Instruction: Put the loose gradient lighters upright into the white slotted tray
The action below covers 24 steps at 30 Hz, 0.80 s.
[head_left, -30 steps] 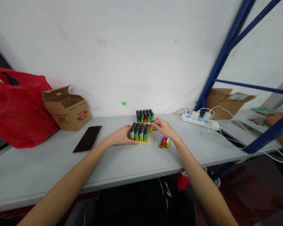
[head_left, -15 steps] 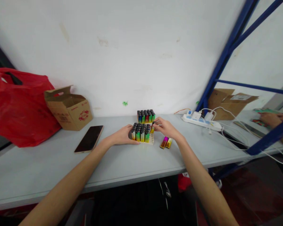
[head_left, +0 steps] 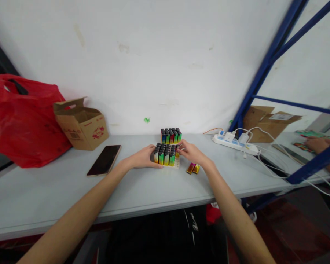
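Several green, yellow and white lighters (head_left: 164, 158) with dark tops stand upright in rows in a white tray (head_left: 176, 165). My left hand (head_left: 144, 157) is closed around the tray's left side, thumb at the front corner. At the right end of the rows, my right hand (head_left: 190, 151) pinches the top of a yellow lighter (head_left: 177, 153), which stands over the tray's right column. Two loose lighters, one magenta and gold (head_left: 191, 168) and one gold (head_left: 196, 169), lie below that hand. A second block of lighters (head_left: 171, 136) stands behind, against the wall.
A phone (head_left: 104, 160), an open cardboard box (head_left: 84, 126) and a red plastic bag (head_left: 27, 121) are on the left. A power strip (head_left: 235, 143) with cables lies at the right, near a blue metal frame (head_left: 264, 69). Beyond it is another person's hand (head_left: 317, 144).
My right hand has lowered the yellow lighter into the right part of the tray. My left hand stays on the tray. The camera view has shifted slightly.
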### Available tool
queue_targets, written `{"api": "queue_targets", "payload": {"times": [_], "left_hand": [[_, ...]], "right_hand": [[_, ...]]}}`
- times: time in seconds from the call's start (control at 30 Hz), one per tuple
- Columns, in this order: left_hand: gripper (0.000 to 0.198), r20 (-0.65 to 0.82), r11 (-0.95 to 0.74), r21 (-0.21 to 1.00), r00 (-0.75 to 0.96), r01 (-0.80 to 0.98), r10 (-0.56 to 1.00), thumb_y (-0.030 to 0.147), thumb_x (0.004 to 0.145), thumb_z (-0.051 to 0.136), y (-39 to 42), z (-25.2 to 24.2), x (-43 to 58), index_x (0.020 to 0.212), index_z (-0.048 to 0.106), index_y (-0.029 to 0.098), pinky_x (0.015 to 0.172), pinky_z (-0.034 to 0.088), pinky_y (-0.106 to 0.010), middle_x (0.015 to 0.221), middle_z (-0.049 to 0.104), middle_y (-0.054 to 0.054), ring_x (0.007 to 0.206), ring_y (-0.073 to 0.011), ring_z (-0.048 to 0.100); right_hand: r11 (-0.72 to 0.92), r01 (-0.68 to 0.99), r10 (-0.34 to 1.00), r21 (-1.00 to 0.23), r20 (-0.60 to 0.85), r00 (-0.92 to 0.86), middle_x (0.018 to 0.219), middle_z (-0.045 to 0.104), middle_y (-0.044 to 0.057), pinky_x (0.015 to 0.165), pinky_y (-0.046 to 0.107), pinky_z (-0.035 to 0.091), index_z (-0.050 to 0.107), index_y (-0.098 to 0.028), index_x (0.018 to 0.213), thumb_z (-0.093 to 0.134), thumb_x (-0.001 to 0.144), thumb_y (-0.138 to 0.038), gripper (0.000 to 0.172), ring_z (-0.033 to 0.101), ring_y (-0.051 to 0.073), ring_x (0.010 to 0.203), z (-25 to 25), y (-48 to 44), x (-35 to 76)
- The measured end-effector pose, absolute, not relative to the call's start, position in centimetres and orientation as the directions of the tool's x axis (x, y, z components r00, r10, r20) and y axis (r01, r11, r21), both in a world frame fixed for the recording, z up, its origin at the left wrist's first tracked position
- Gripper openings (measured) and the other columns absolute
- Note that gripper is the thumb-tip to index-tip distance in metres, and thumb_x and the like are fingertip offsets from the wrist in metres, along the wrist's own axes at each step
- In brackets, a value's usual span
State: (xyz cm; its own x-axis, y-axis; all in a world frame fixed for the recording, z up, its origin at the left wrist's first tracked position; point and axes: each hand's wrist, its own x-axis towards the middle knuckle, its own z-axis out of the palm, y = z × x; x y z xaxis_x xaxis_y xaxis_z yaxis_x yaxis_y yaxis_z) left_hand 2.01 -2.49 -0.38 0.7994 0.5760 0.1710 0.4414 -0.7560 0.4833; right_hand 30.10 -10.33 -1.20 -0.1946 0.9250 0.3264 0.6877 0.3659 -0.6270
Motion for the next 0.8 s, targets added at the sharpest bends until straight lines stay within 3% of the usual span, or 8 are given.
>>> {"api": "queue_targets", "payload": {"times": [0.13, 0.23, 0.37, 0.47, 0.63, 0.8], "left_hand": [[0.085, 0.184, -0.755, 0.489, 0.795, 0.437, 0.578, 0.065, 0.069, 0.084, -2.4, -0.5, 2.0, 0.136, 0.062, 0.019, 0.111, 0.049, -0.050, 0.131, 0.066, -0.013, 0.122, -0.0376, 0.064], [0.086, 0.186, -0.754, 0.492, 0.794, 0.434, 0.579, 0.065, 0.067, 0.085, -2.3, -0.5, 2.0, 0.136, 0.063, 0.018, 0.112, 0.048, -0.050, 0.133, 0.066, -0.013, 0.123, -0.0379, 0.063], [0.088, 0.198, -0.766, 0.488, 0.801, 0.419, 0.565, 0.066, 0.068, 0.085, -2.2, -0.6, 2.0, 0.140, 0.060, 0.020, 0.114, 0.047, -0.050, 0.135, 0.065, -0.012, 0.126, -0.0372, 0.062], [0.090, 0.201, -0.761, 0.493, 0.797, 0.421, 0.570, 0.068, 0.067, 0.085, -2.2, -0.7, 2.0, 0.139, 0.061, 0.021, 0.111, 0.050, -0.050, 0.132, 0.067, -0.012, 0.122, -0.0376, 0.064], [0.087, 0.204, -0.757, 0.499, 0.792, 0.422, 0.576, 0.069, 0.066, 0.085, -2.2, -0.7, 2.0, 0.136, 0.063, 0.020, 0.109, 0.051, -0.048, 0.129, 0.068, -0.011, 0.118, -0.0370, 0.066], [0.086, 0.186, -0.764, 0.486, 0.804, 0.424, 0.564, 0.069, 0.068, 0.084, -2.2, -0.6, 2.0, 0.136, 0.062, 0.021, 0.109, 0.051, -0.048, 0.129, 0.067, -0.011, 0.119, -0.0359, 0.065]], "right_hand": [[0.382, 0.704, 0.922, -0.599, 0.300, -0.245, 0.105, 0.079, 0.008, 0.086, 0.037, 0.059, 0.058, -0.020, 0.116, 0.060, 0.099, -0.023, 0.017, 0.075, 0.022, 0.097, -0.8, -10.5, 30.3], [0.385, 0.714, 0.923, -0.585, 0.227, -0.311, 0.105, 0.079, 0.008, 0.091, 0.037, 0.058, 0.065, -0.020, 0.108, 0.064, 0.095, -0.016, 0.013, 0.075, 0.021, 0.097, -0.1, -10.9, 31.0], [0.337, 0.756, 0.941, -0.562, 0.193, -0.277, 0.111, 0.078, 0.009, 0.096, 0.038, 0.058, 0.069, -0.018, 0.107, 0.065, 0.094, -0.016, 0.014, 0.074, 0.021, 0.101, 1.0, -11.8, 32.2], [0.274, 0.801, 0.961, -0.533, 0.110, -0.255, 0.117, 0.077, 0.011, 0.098, 0.038, 0.056, 0.069, -0.019, 0.116, 0.071, 0.092, -0.023, 0.025, 0.073, 0.023, 0.106, 1.9, -12.7, 33.0], [0.059, 0.919, 0.984, -0.391, -0.132, -0.119, 0.121, 0.074, 0.016, 0.096, 0.039, 0.055, 0.066, -0.018, 0.131, 0.077, 0.086, -0.057, 0.060, 0.071, 0.030, 0.110, 3.0, -14.1, 33.2], [-0.002, 0.946, 0.983, -0.324, -0.175, -0.058, 0.125, 0.070, 0.017, 0.093, 0.040, 0.053, 0.057, -0.021, 0.145, 0.080, 0.076, -0.068, 0.087, 0.069, 0.032, 0.112, 3.5, -15.1, 31.8]]}}
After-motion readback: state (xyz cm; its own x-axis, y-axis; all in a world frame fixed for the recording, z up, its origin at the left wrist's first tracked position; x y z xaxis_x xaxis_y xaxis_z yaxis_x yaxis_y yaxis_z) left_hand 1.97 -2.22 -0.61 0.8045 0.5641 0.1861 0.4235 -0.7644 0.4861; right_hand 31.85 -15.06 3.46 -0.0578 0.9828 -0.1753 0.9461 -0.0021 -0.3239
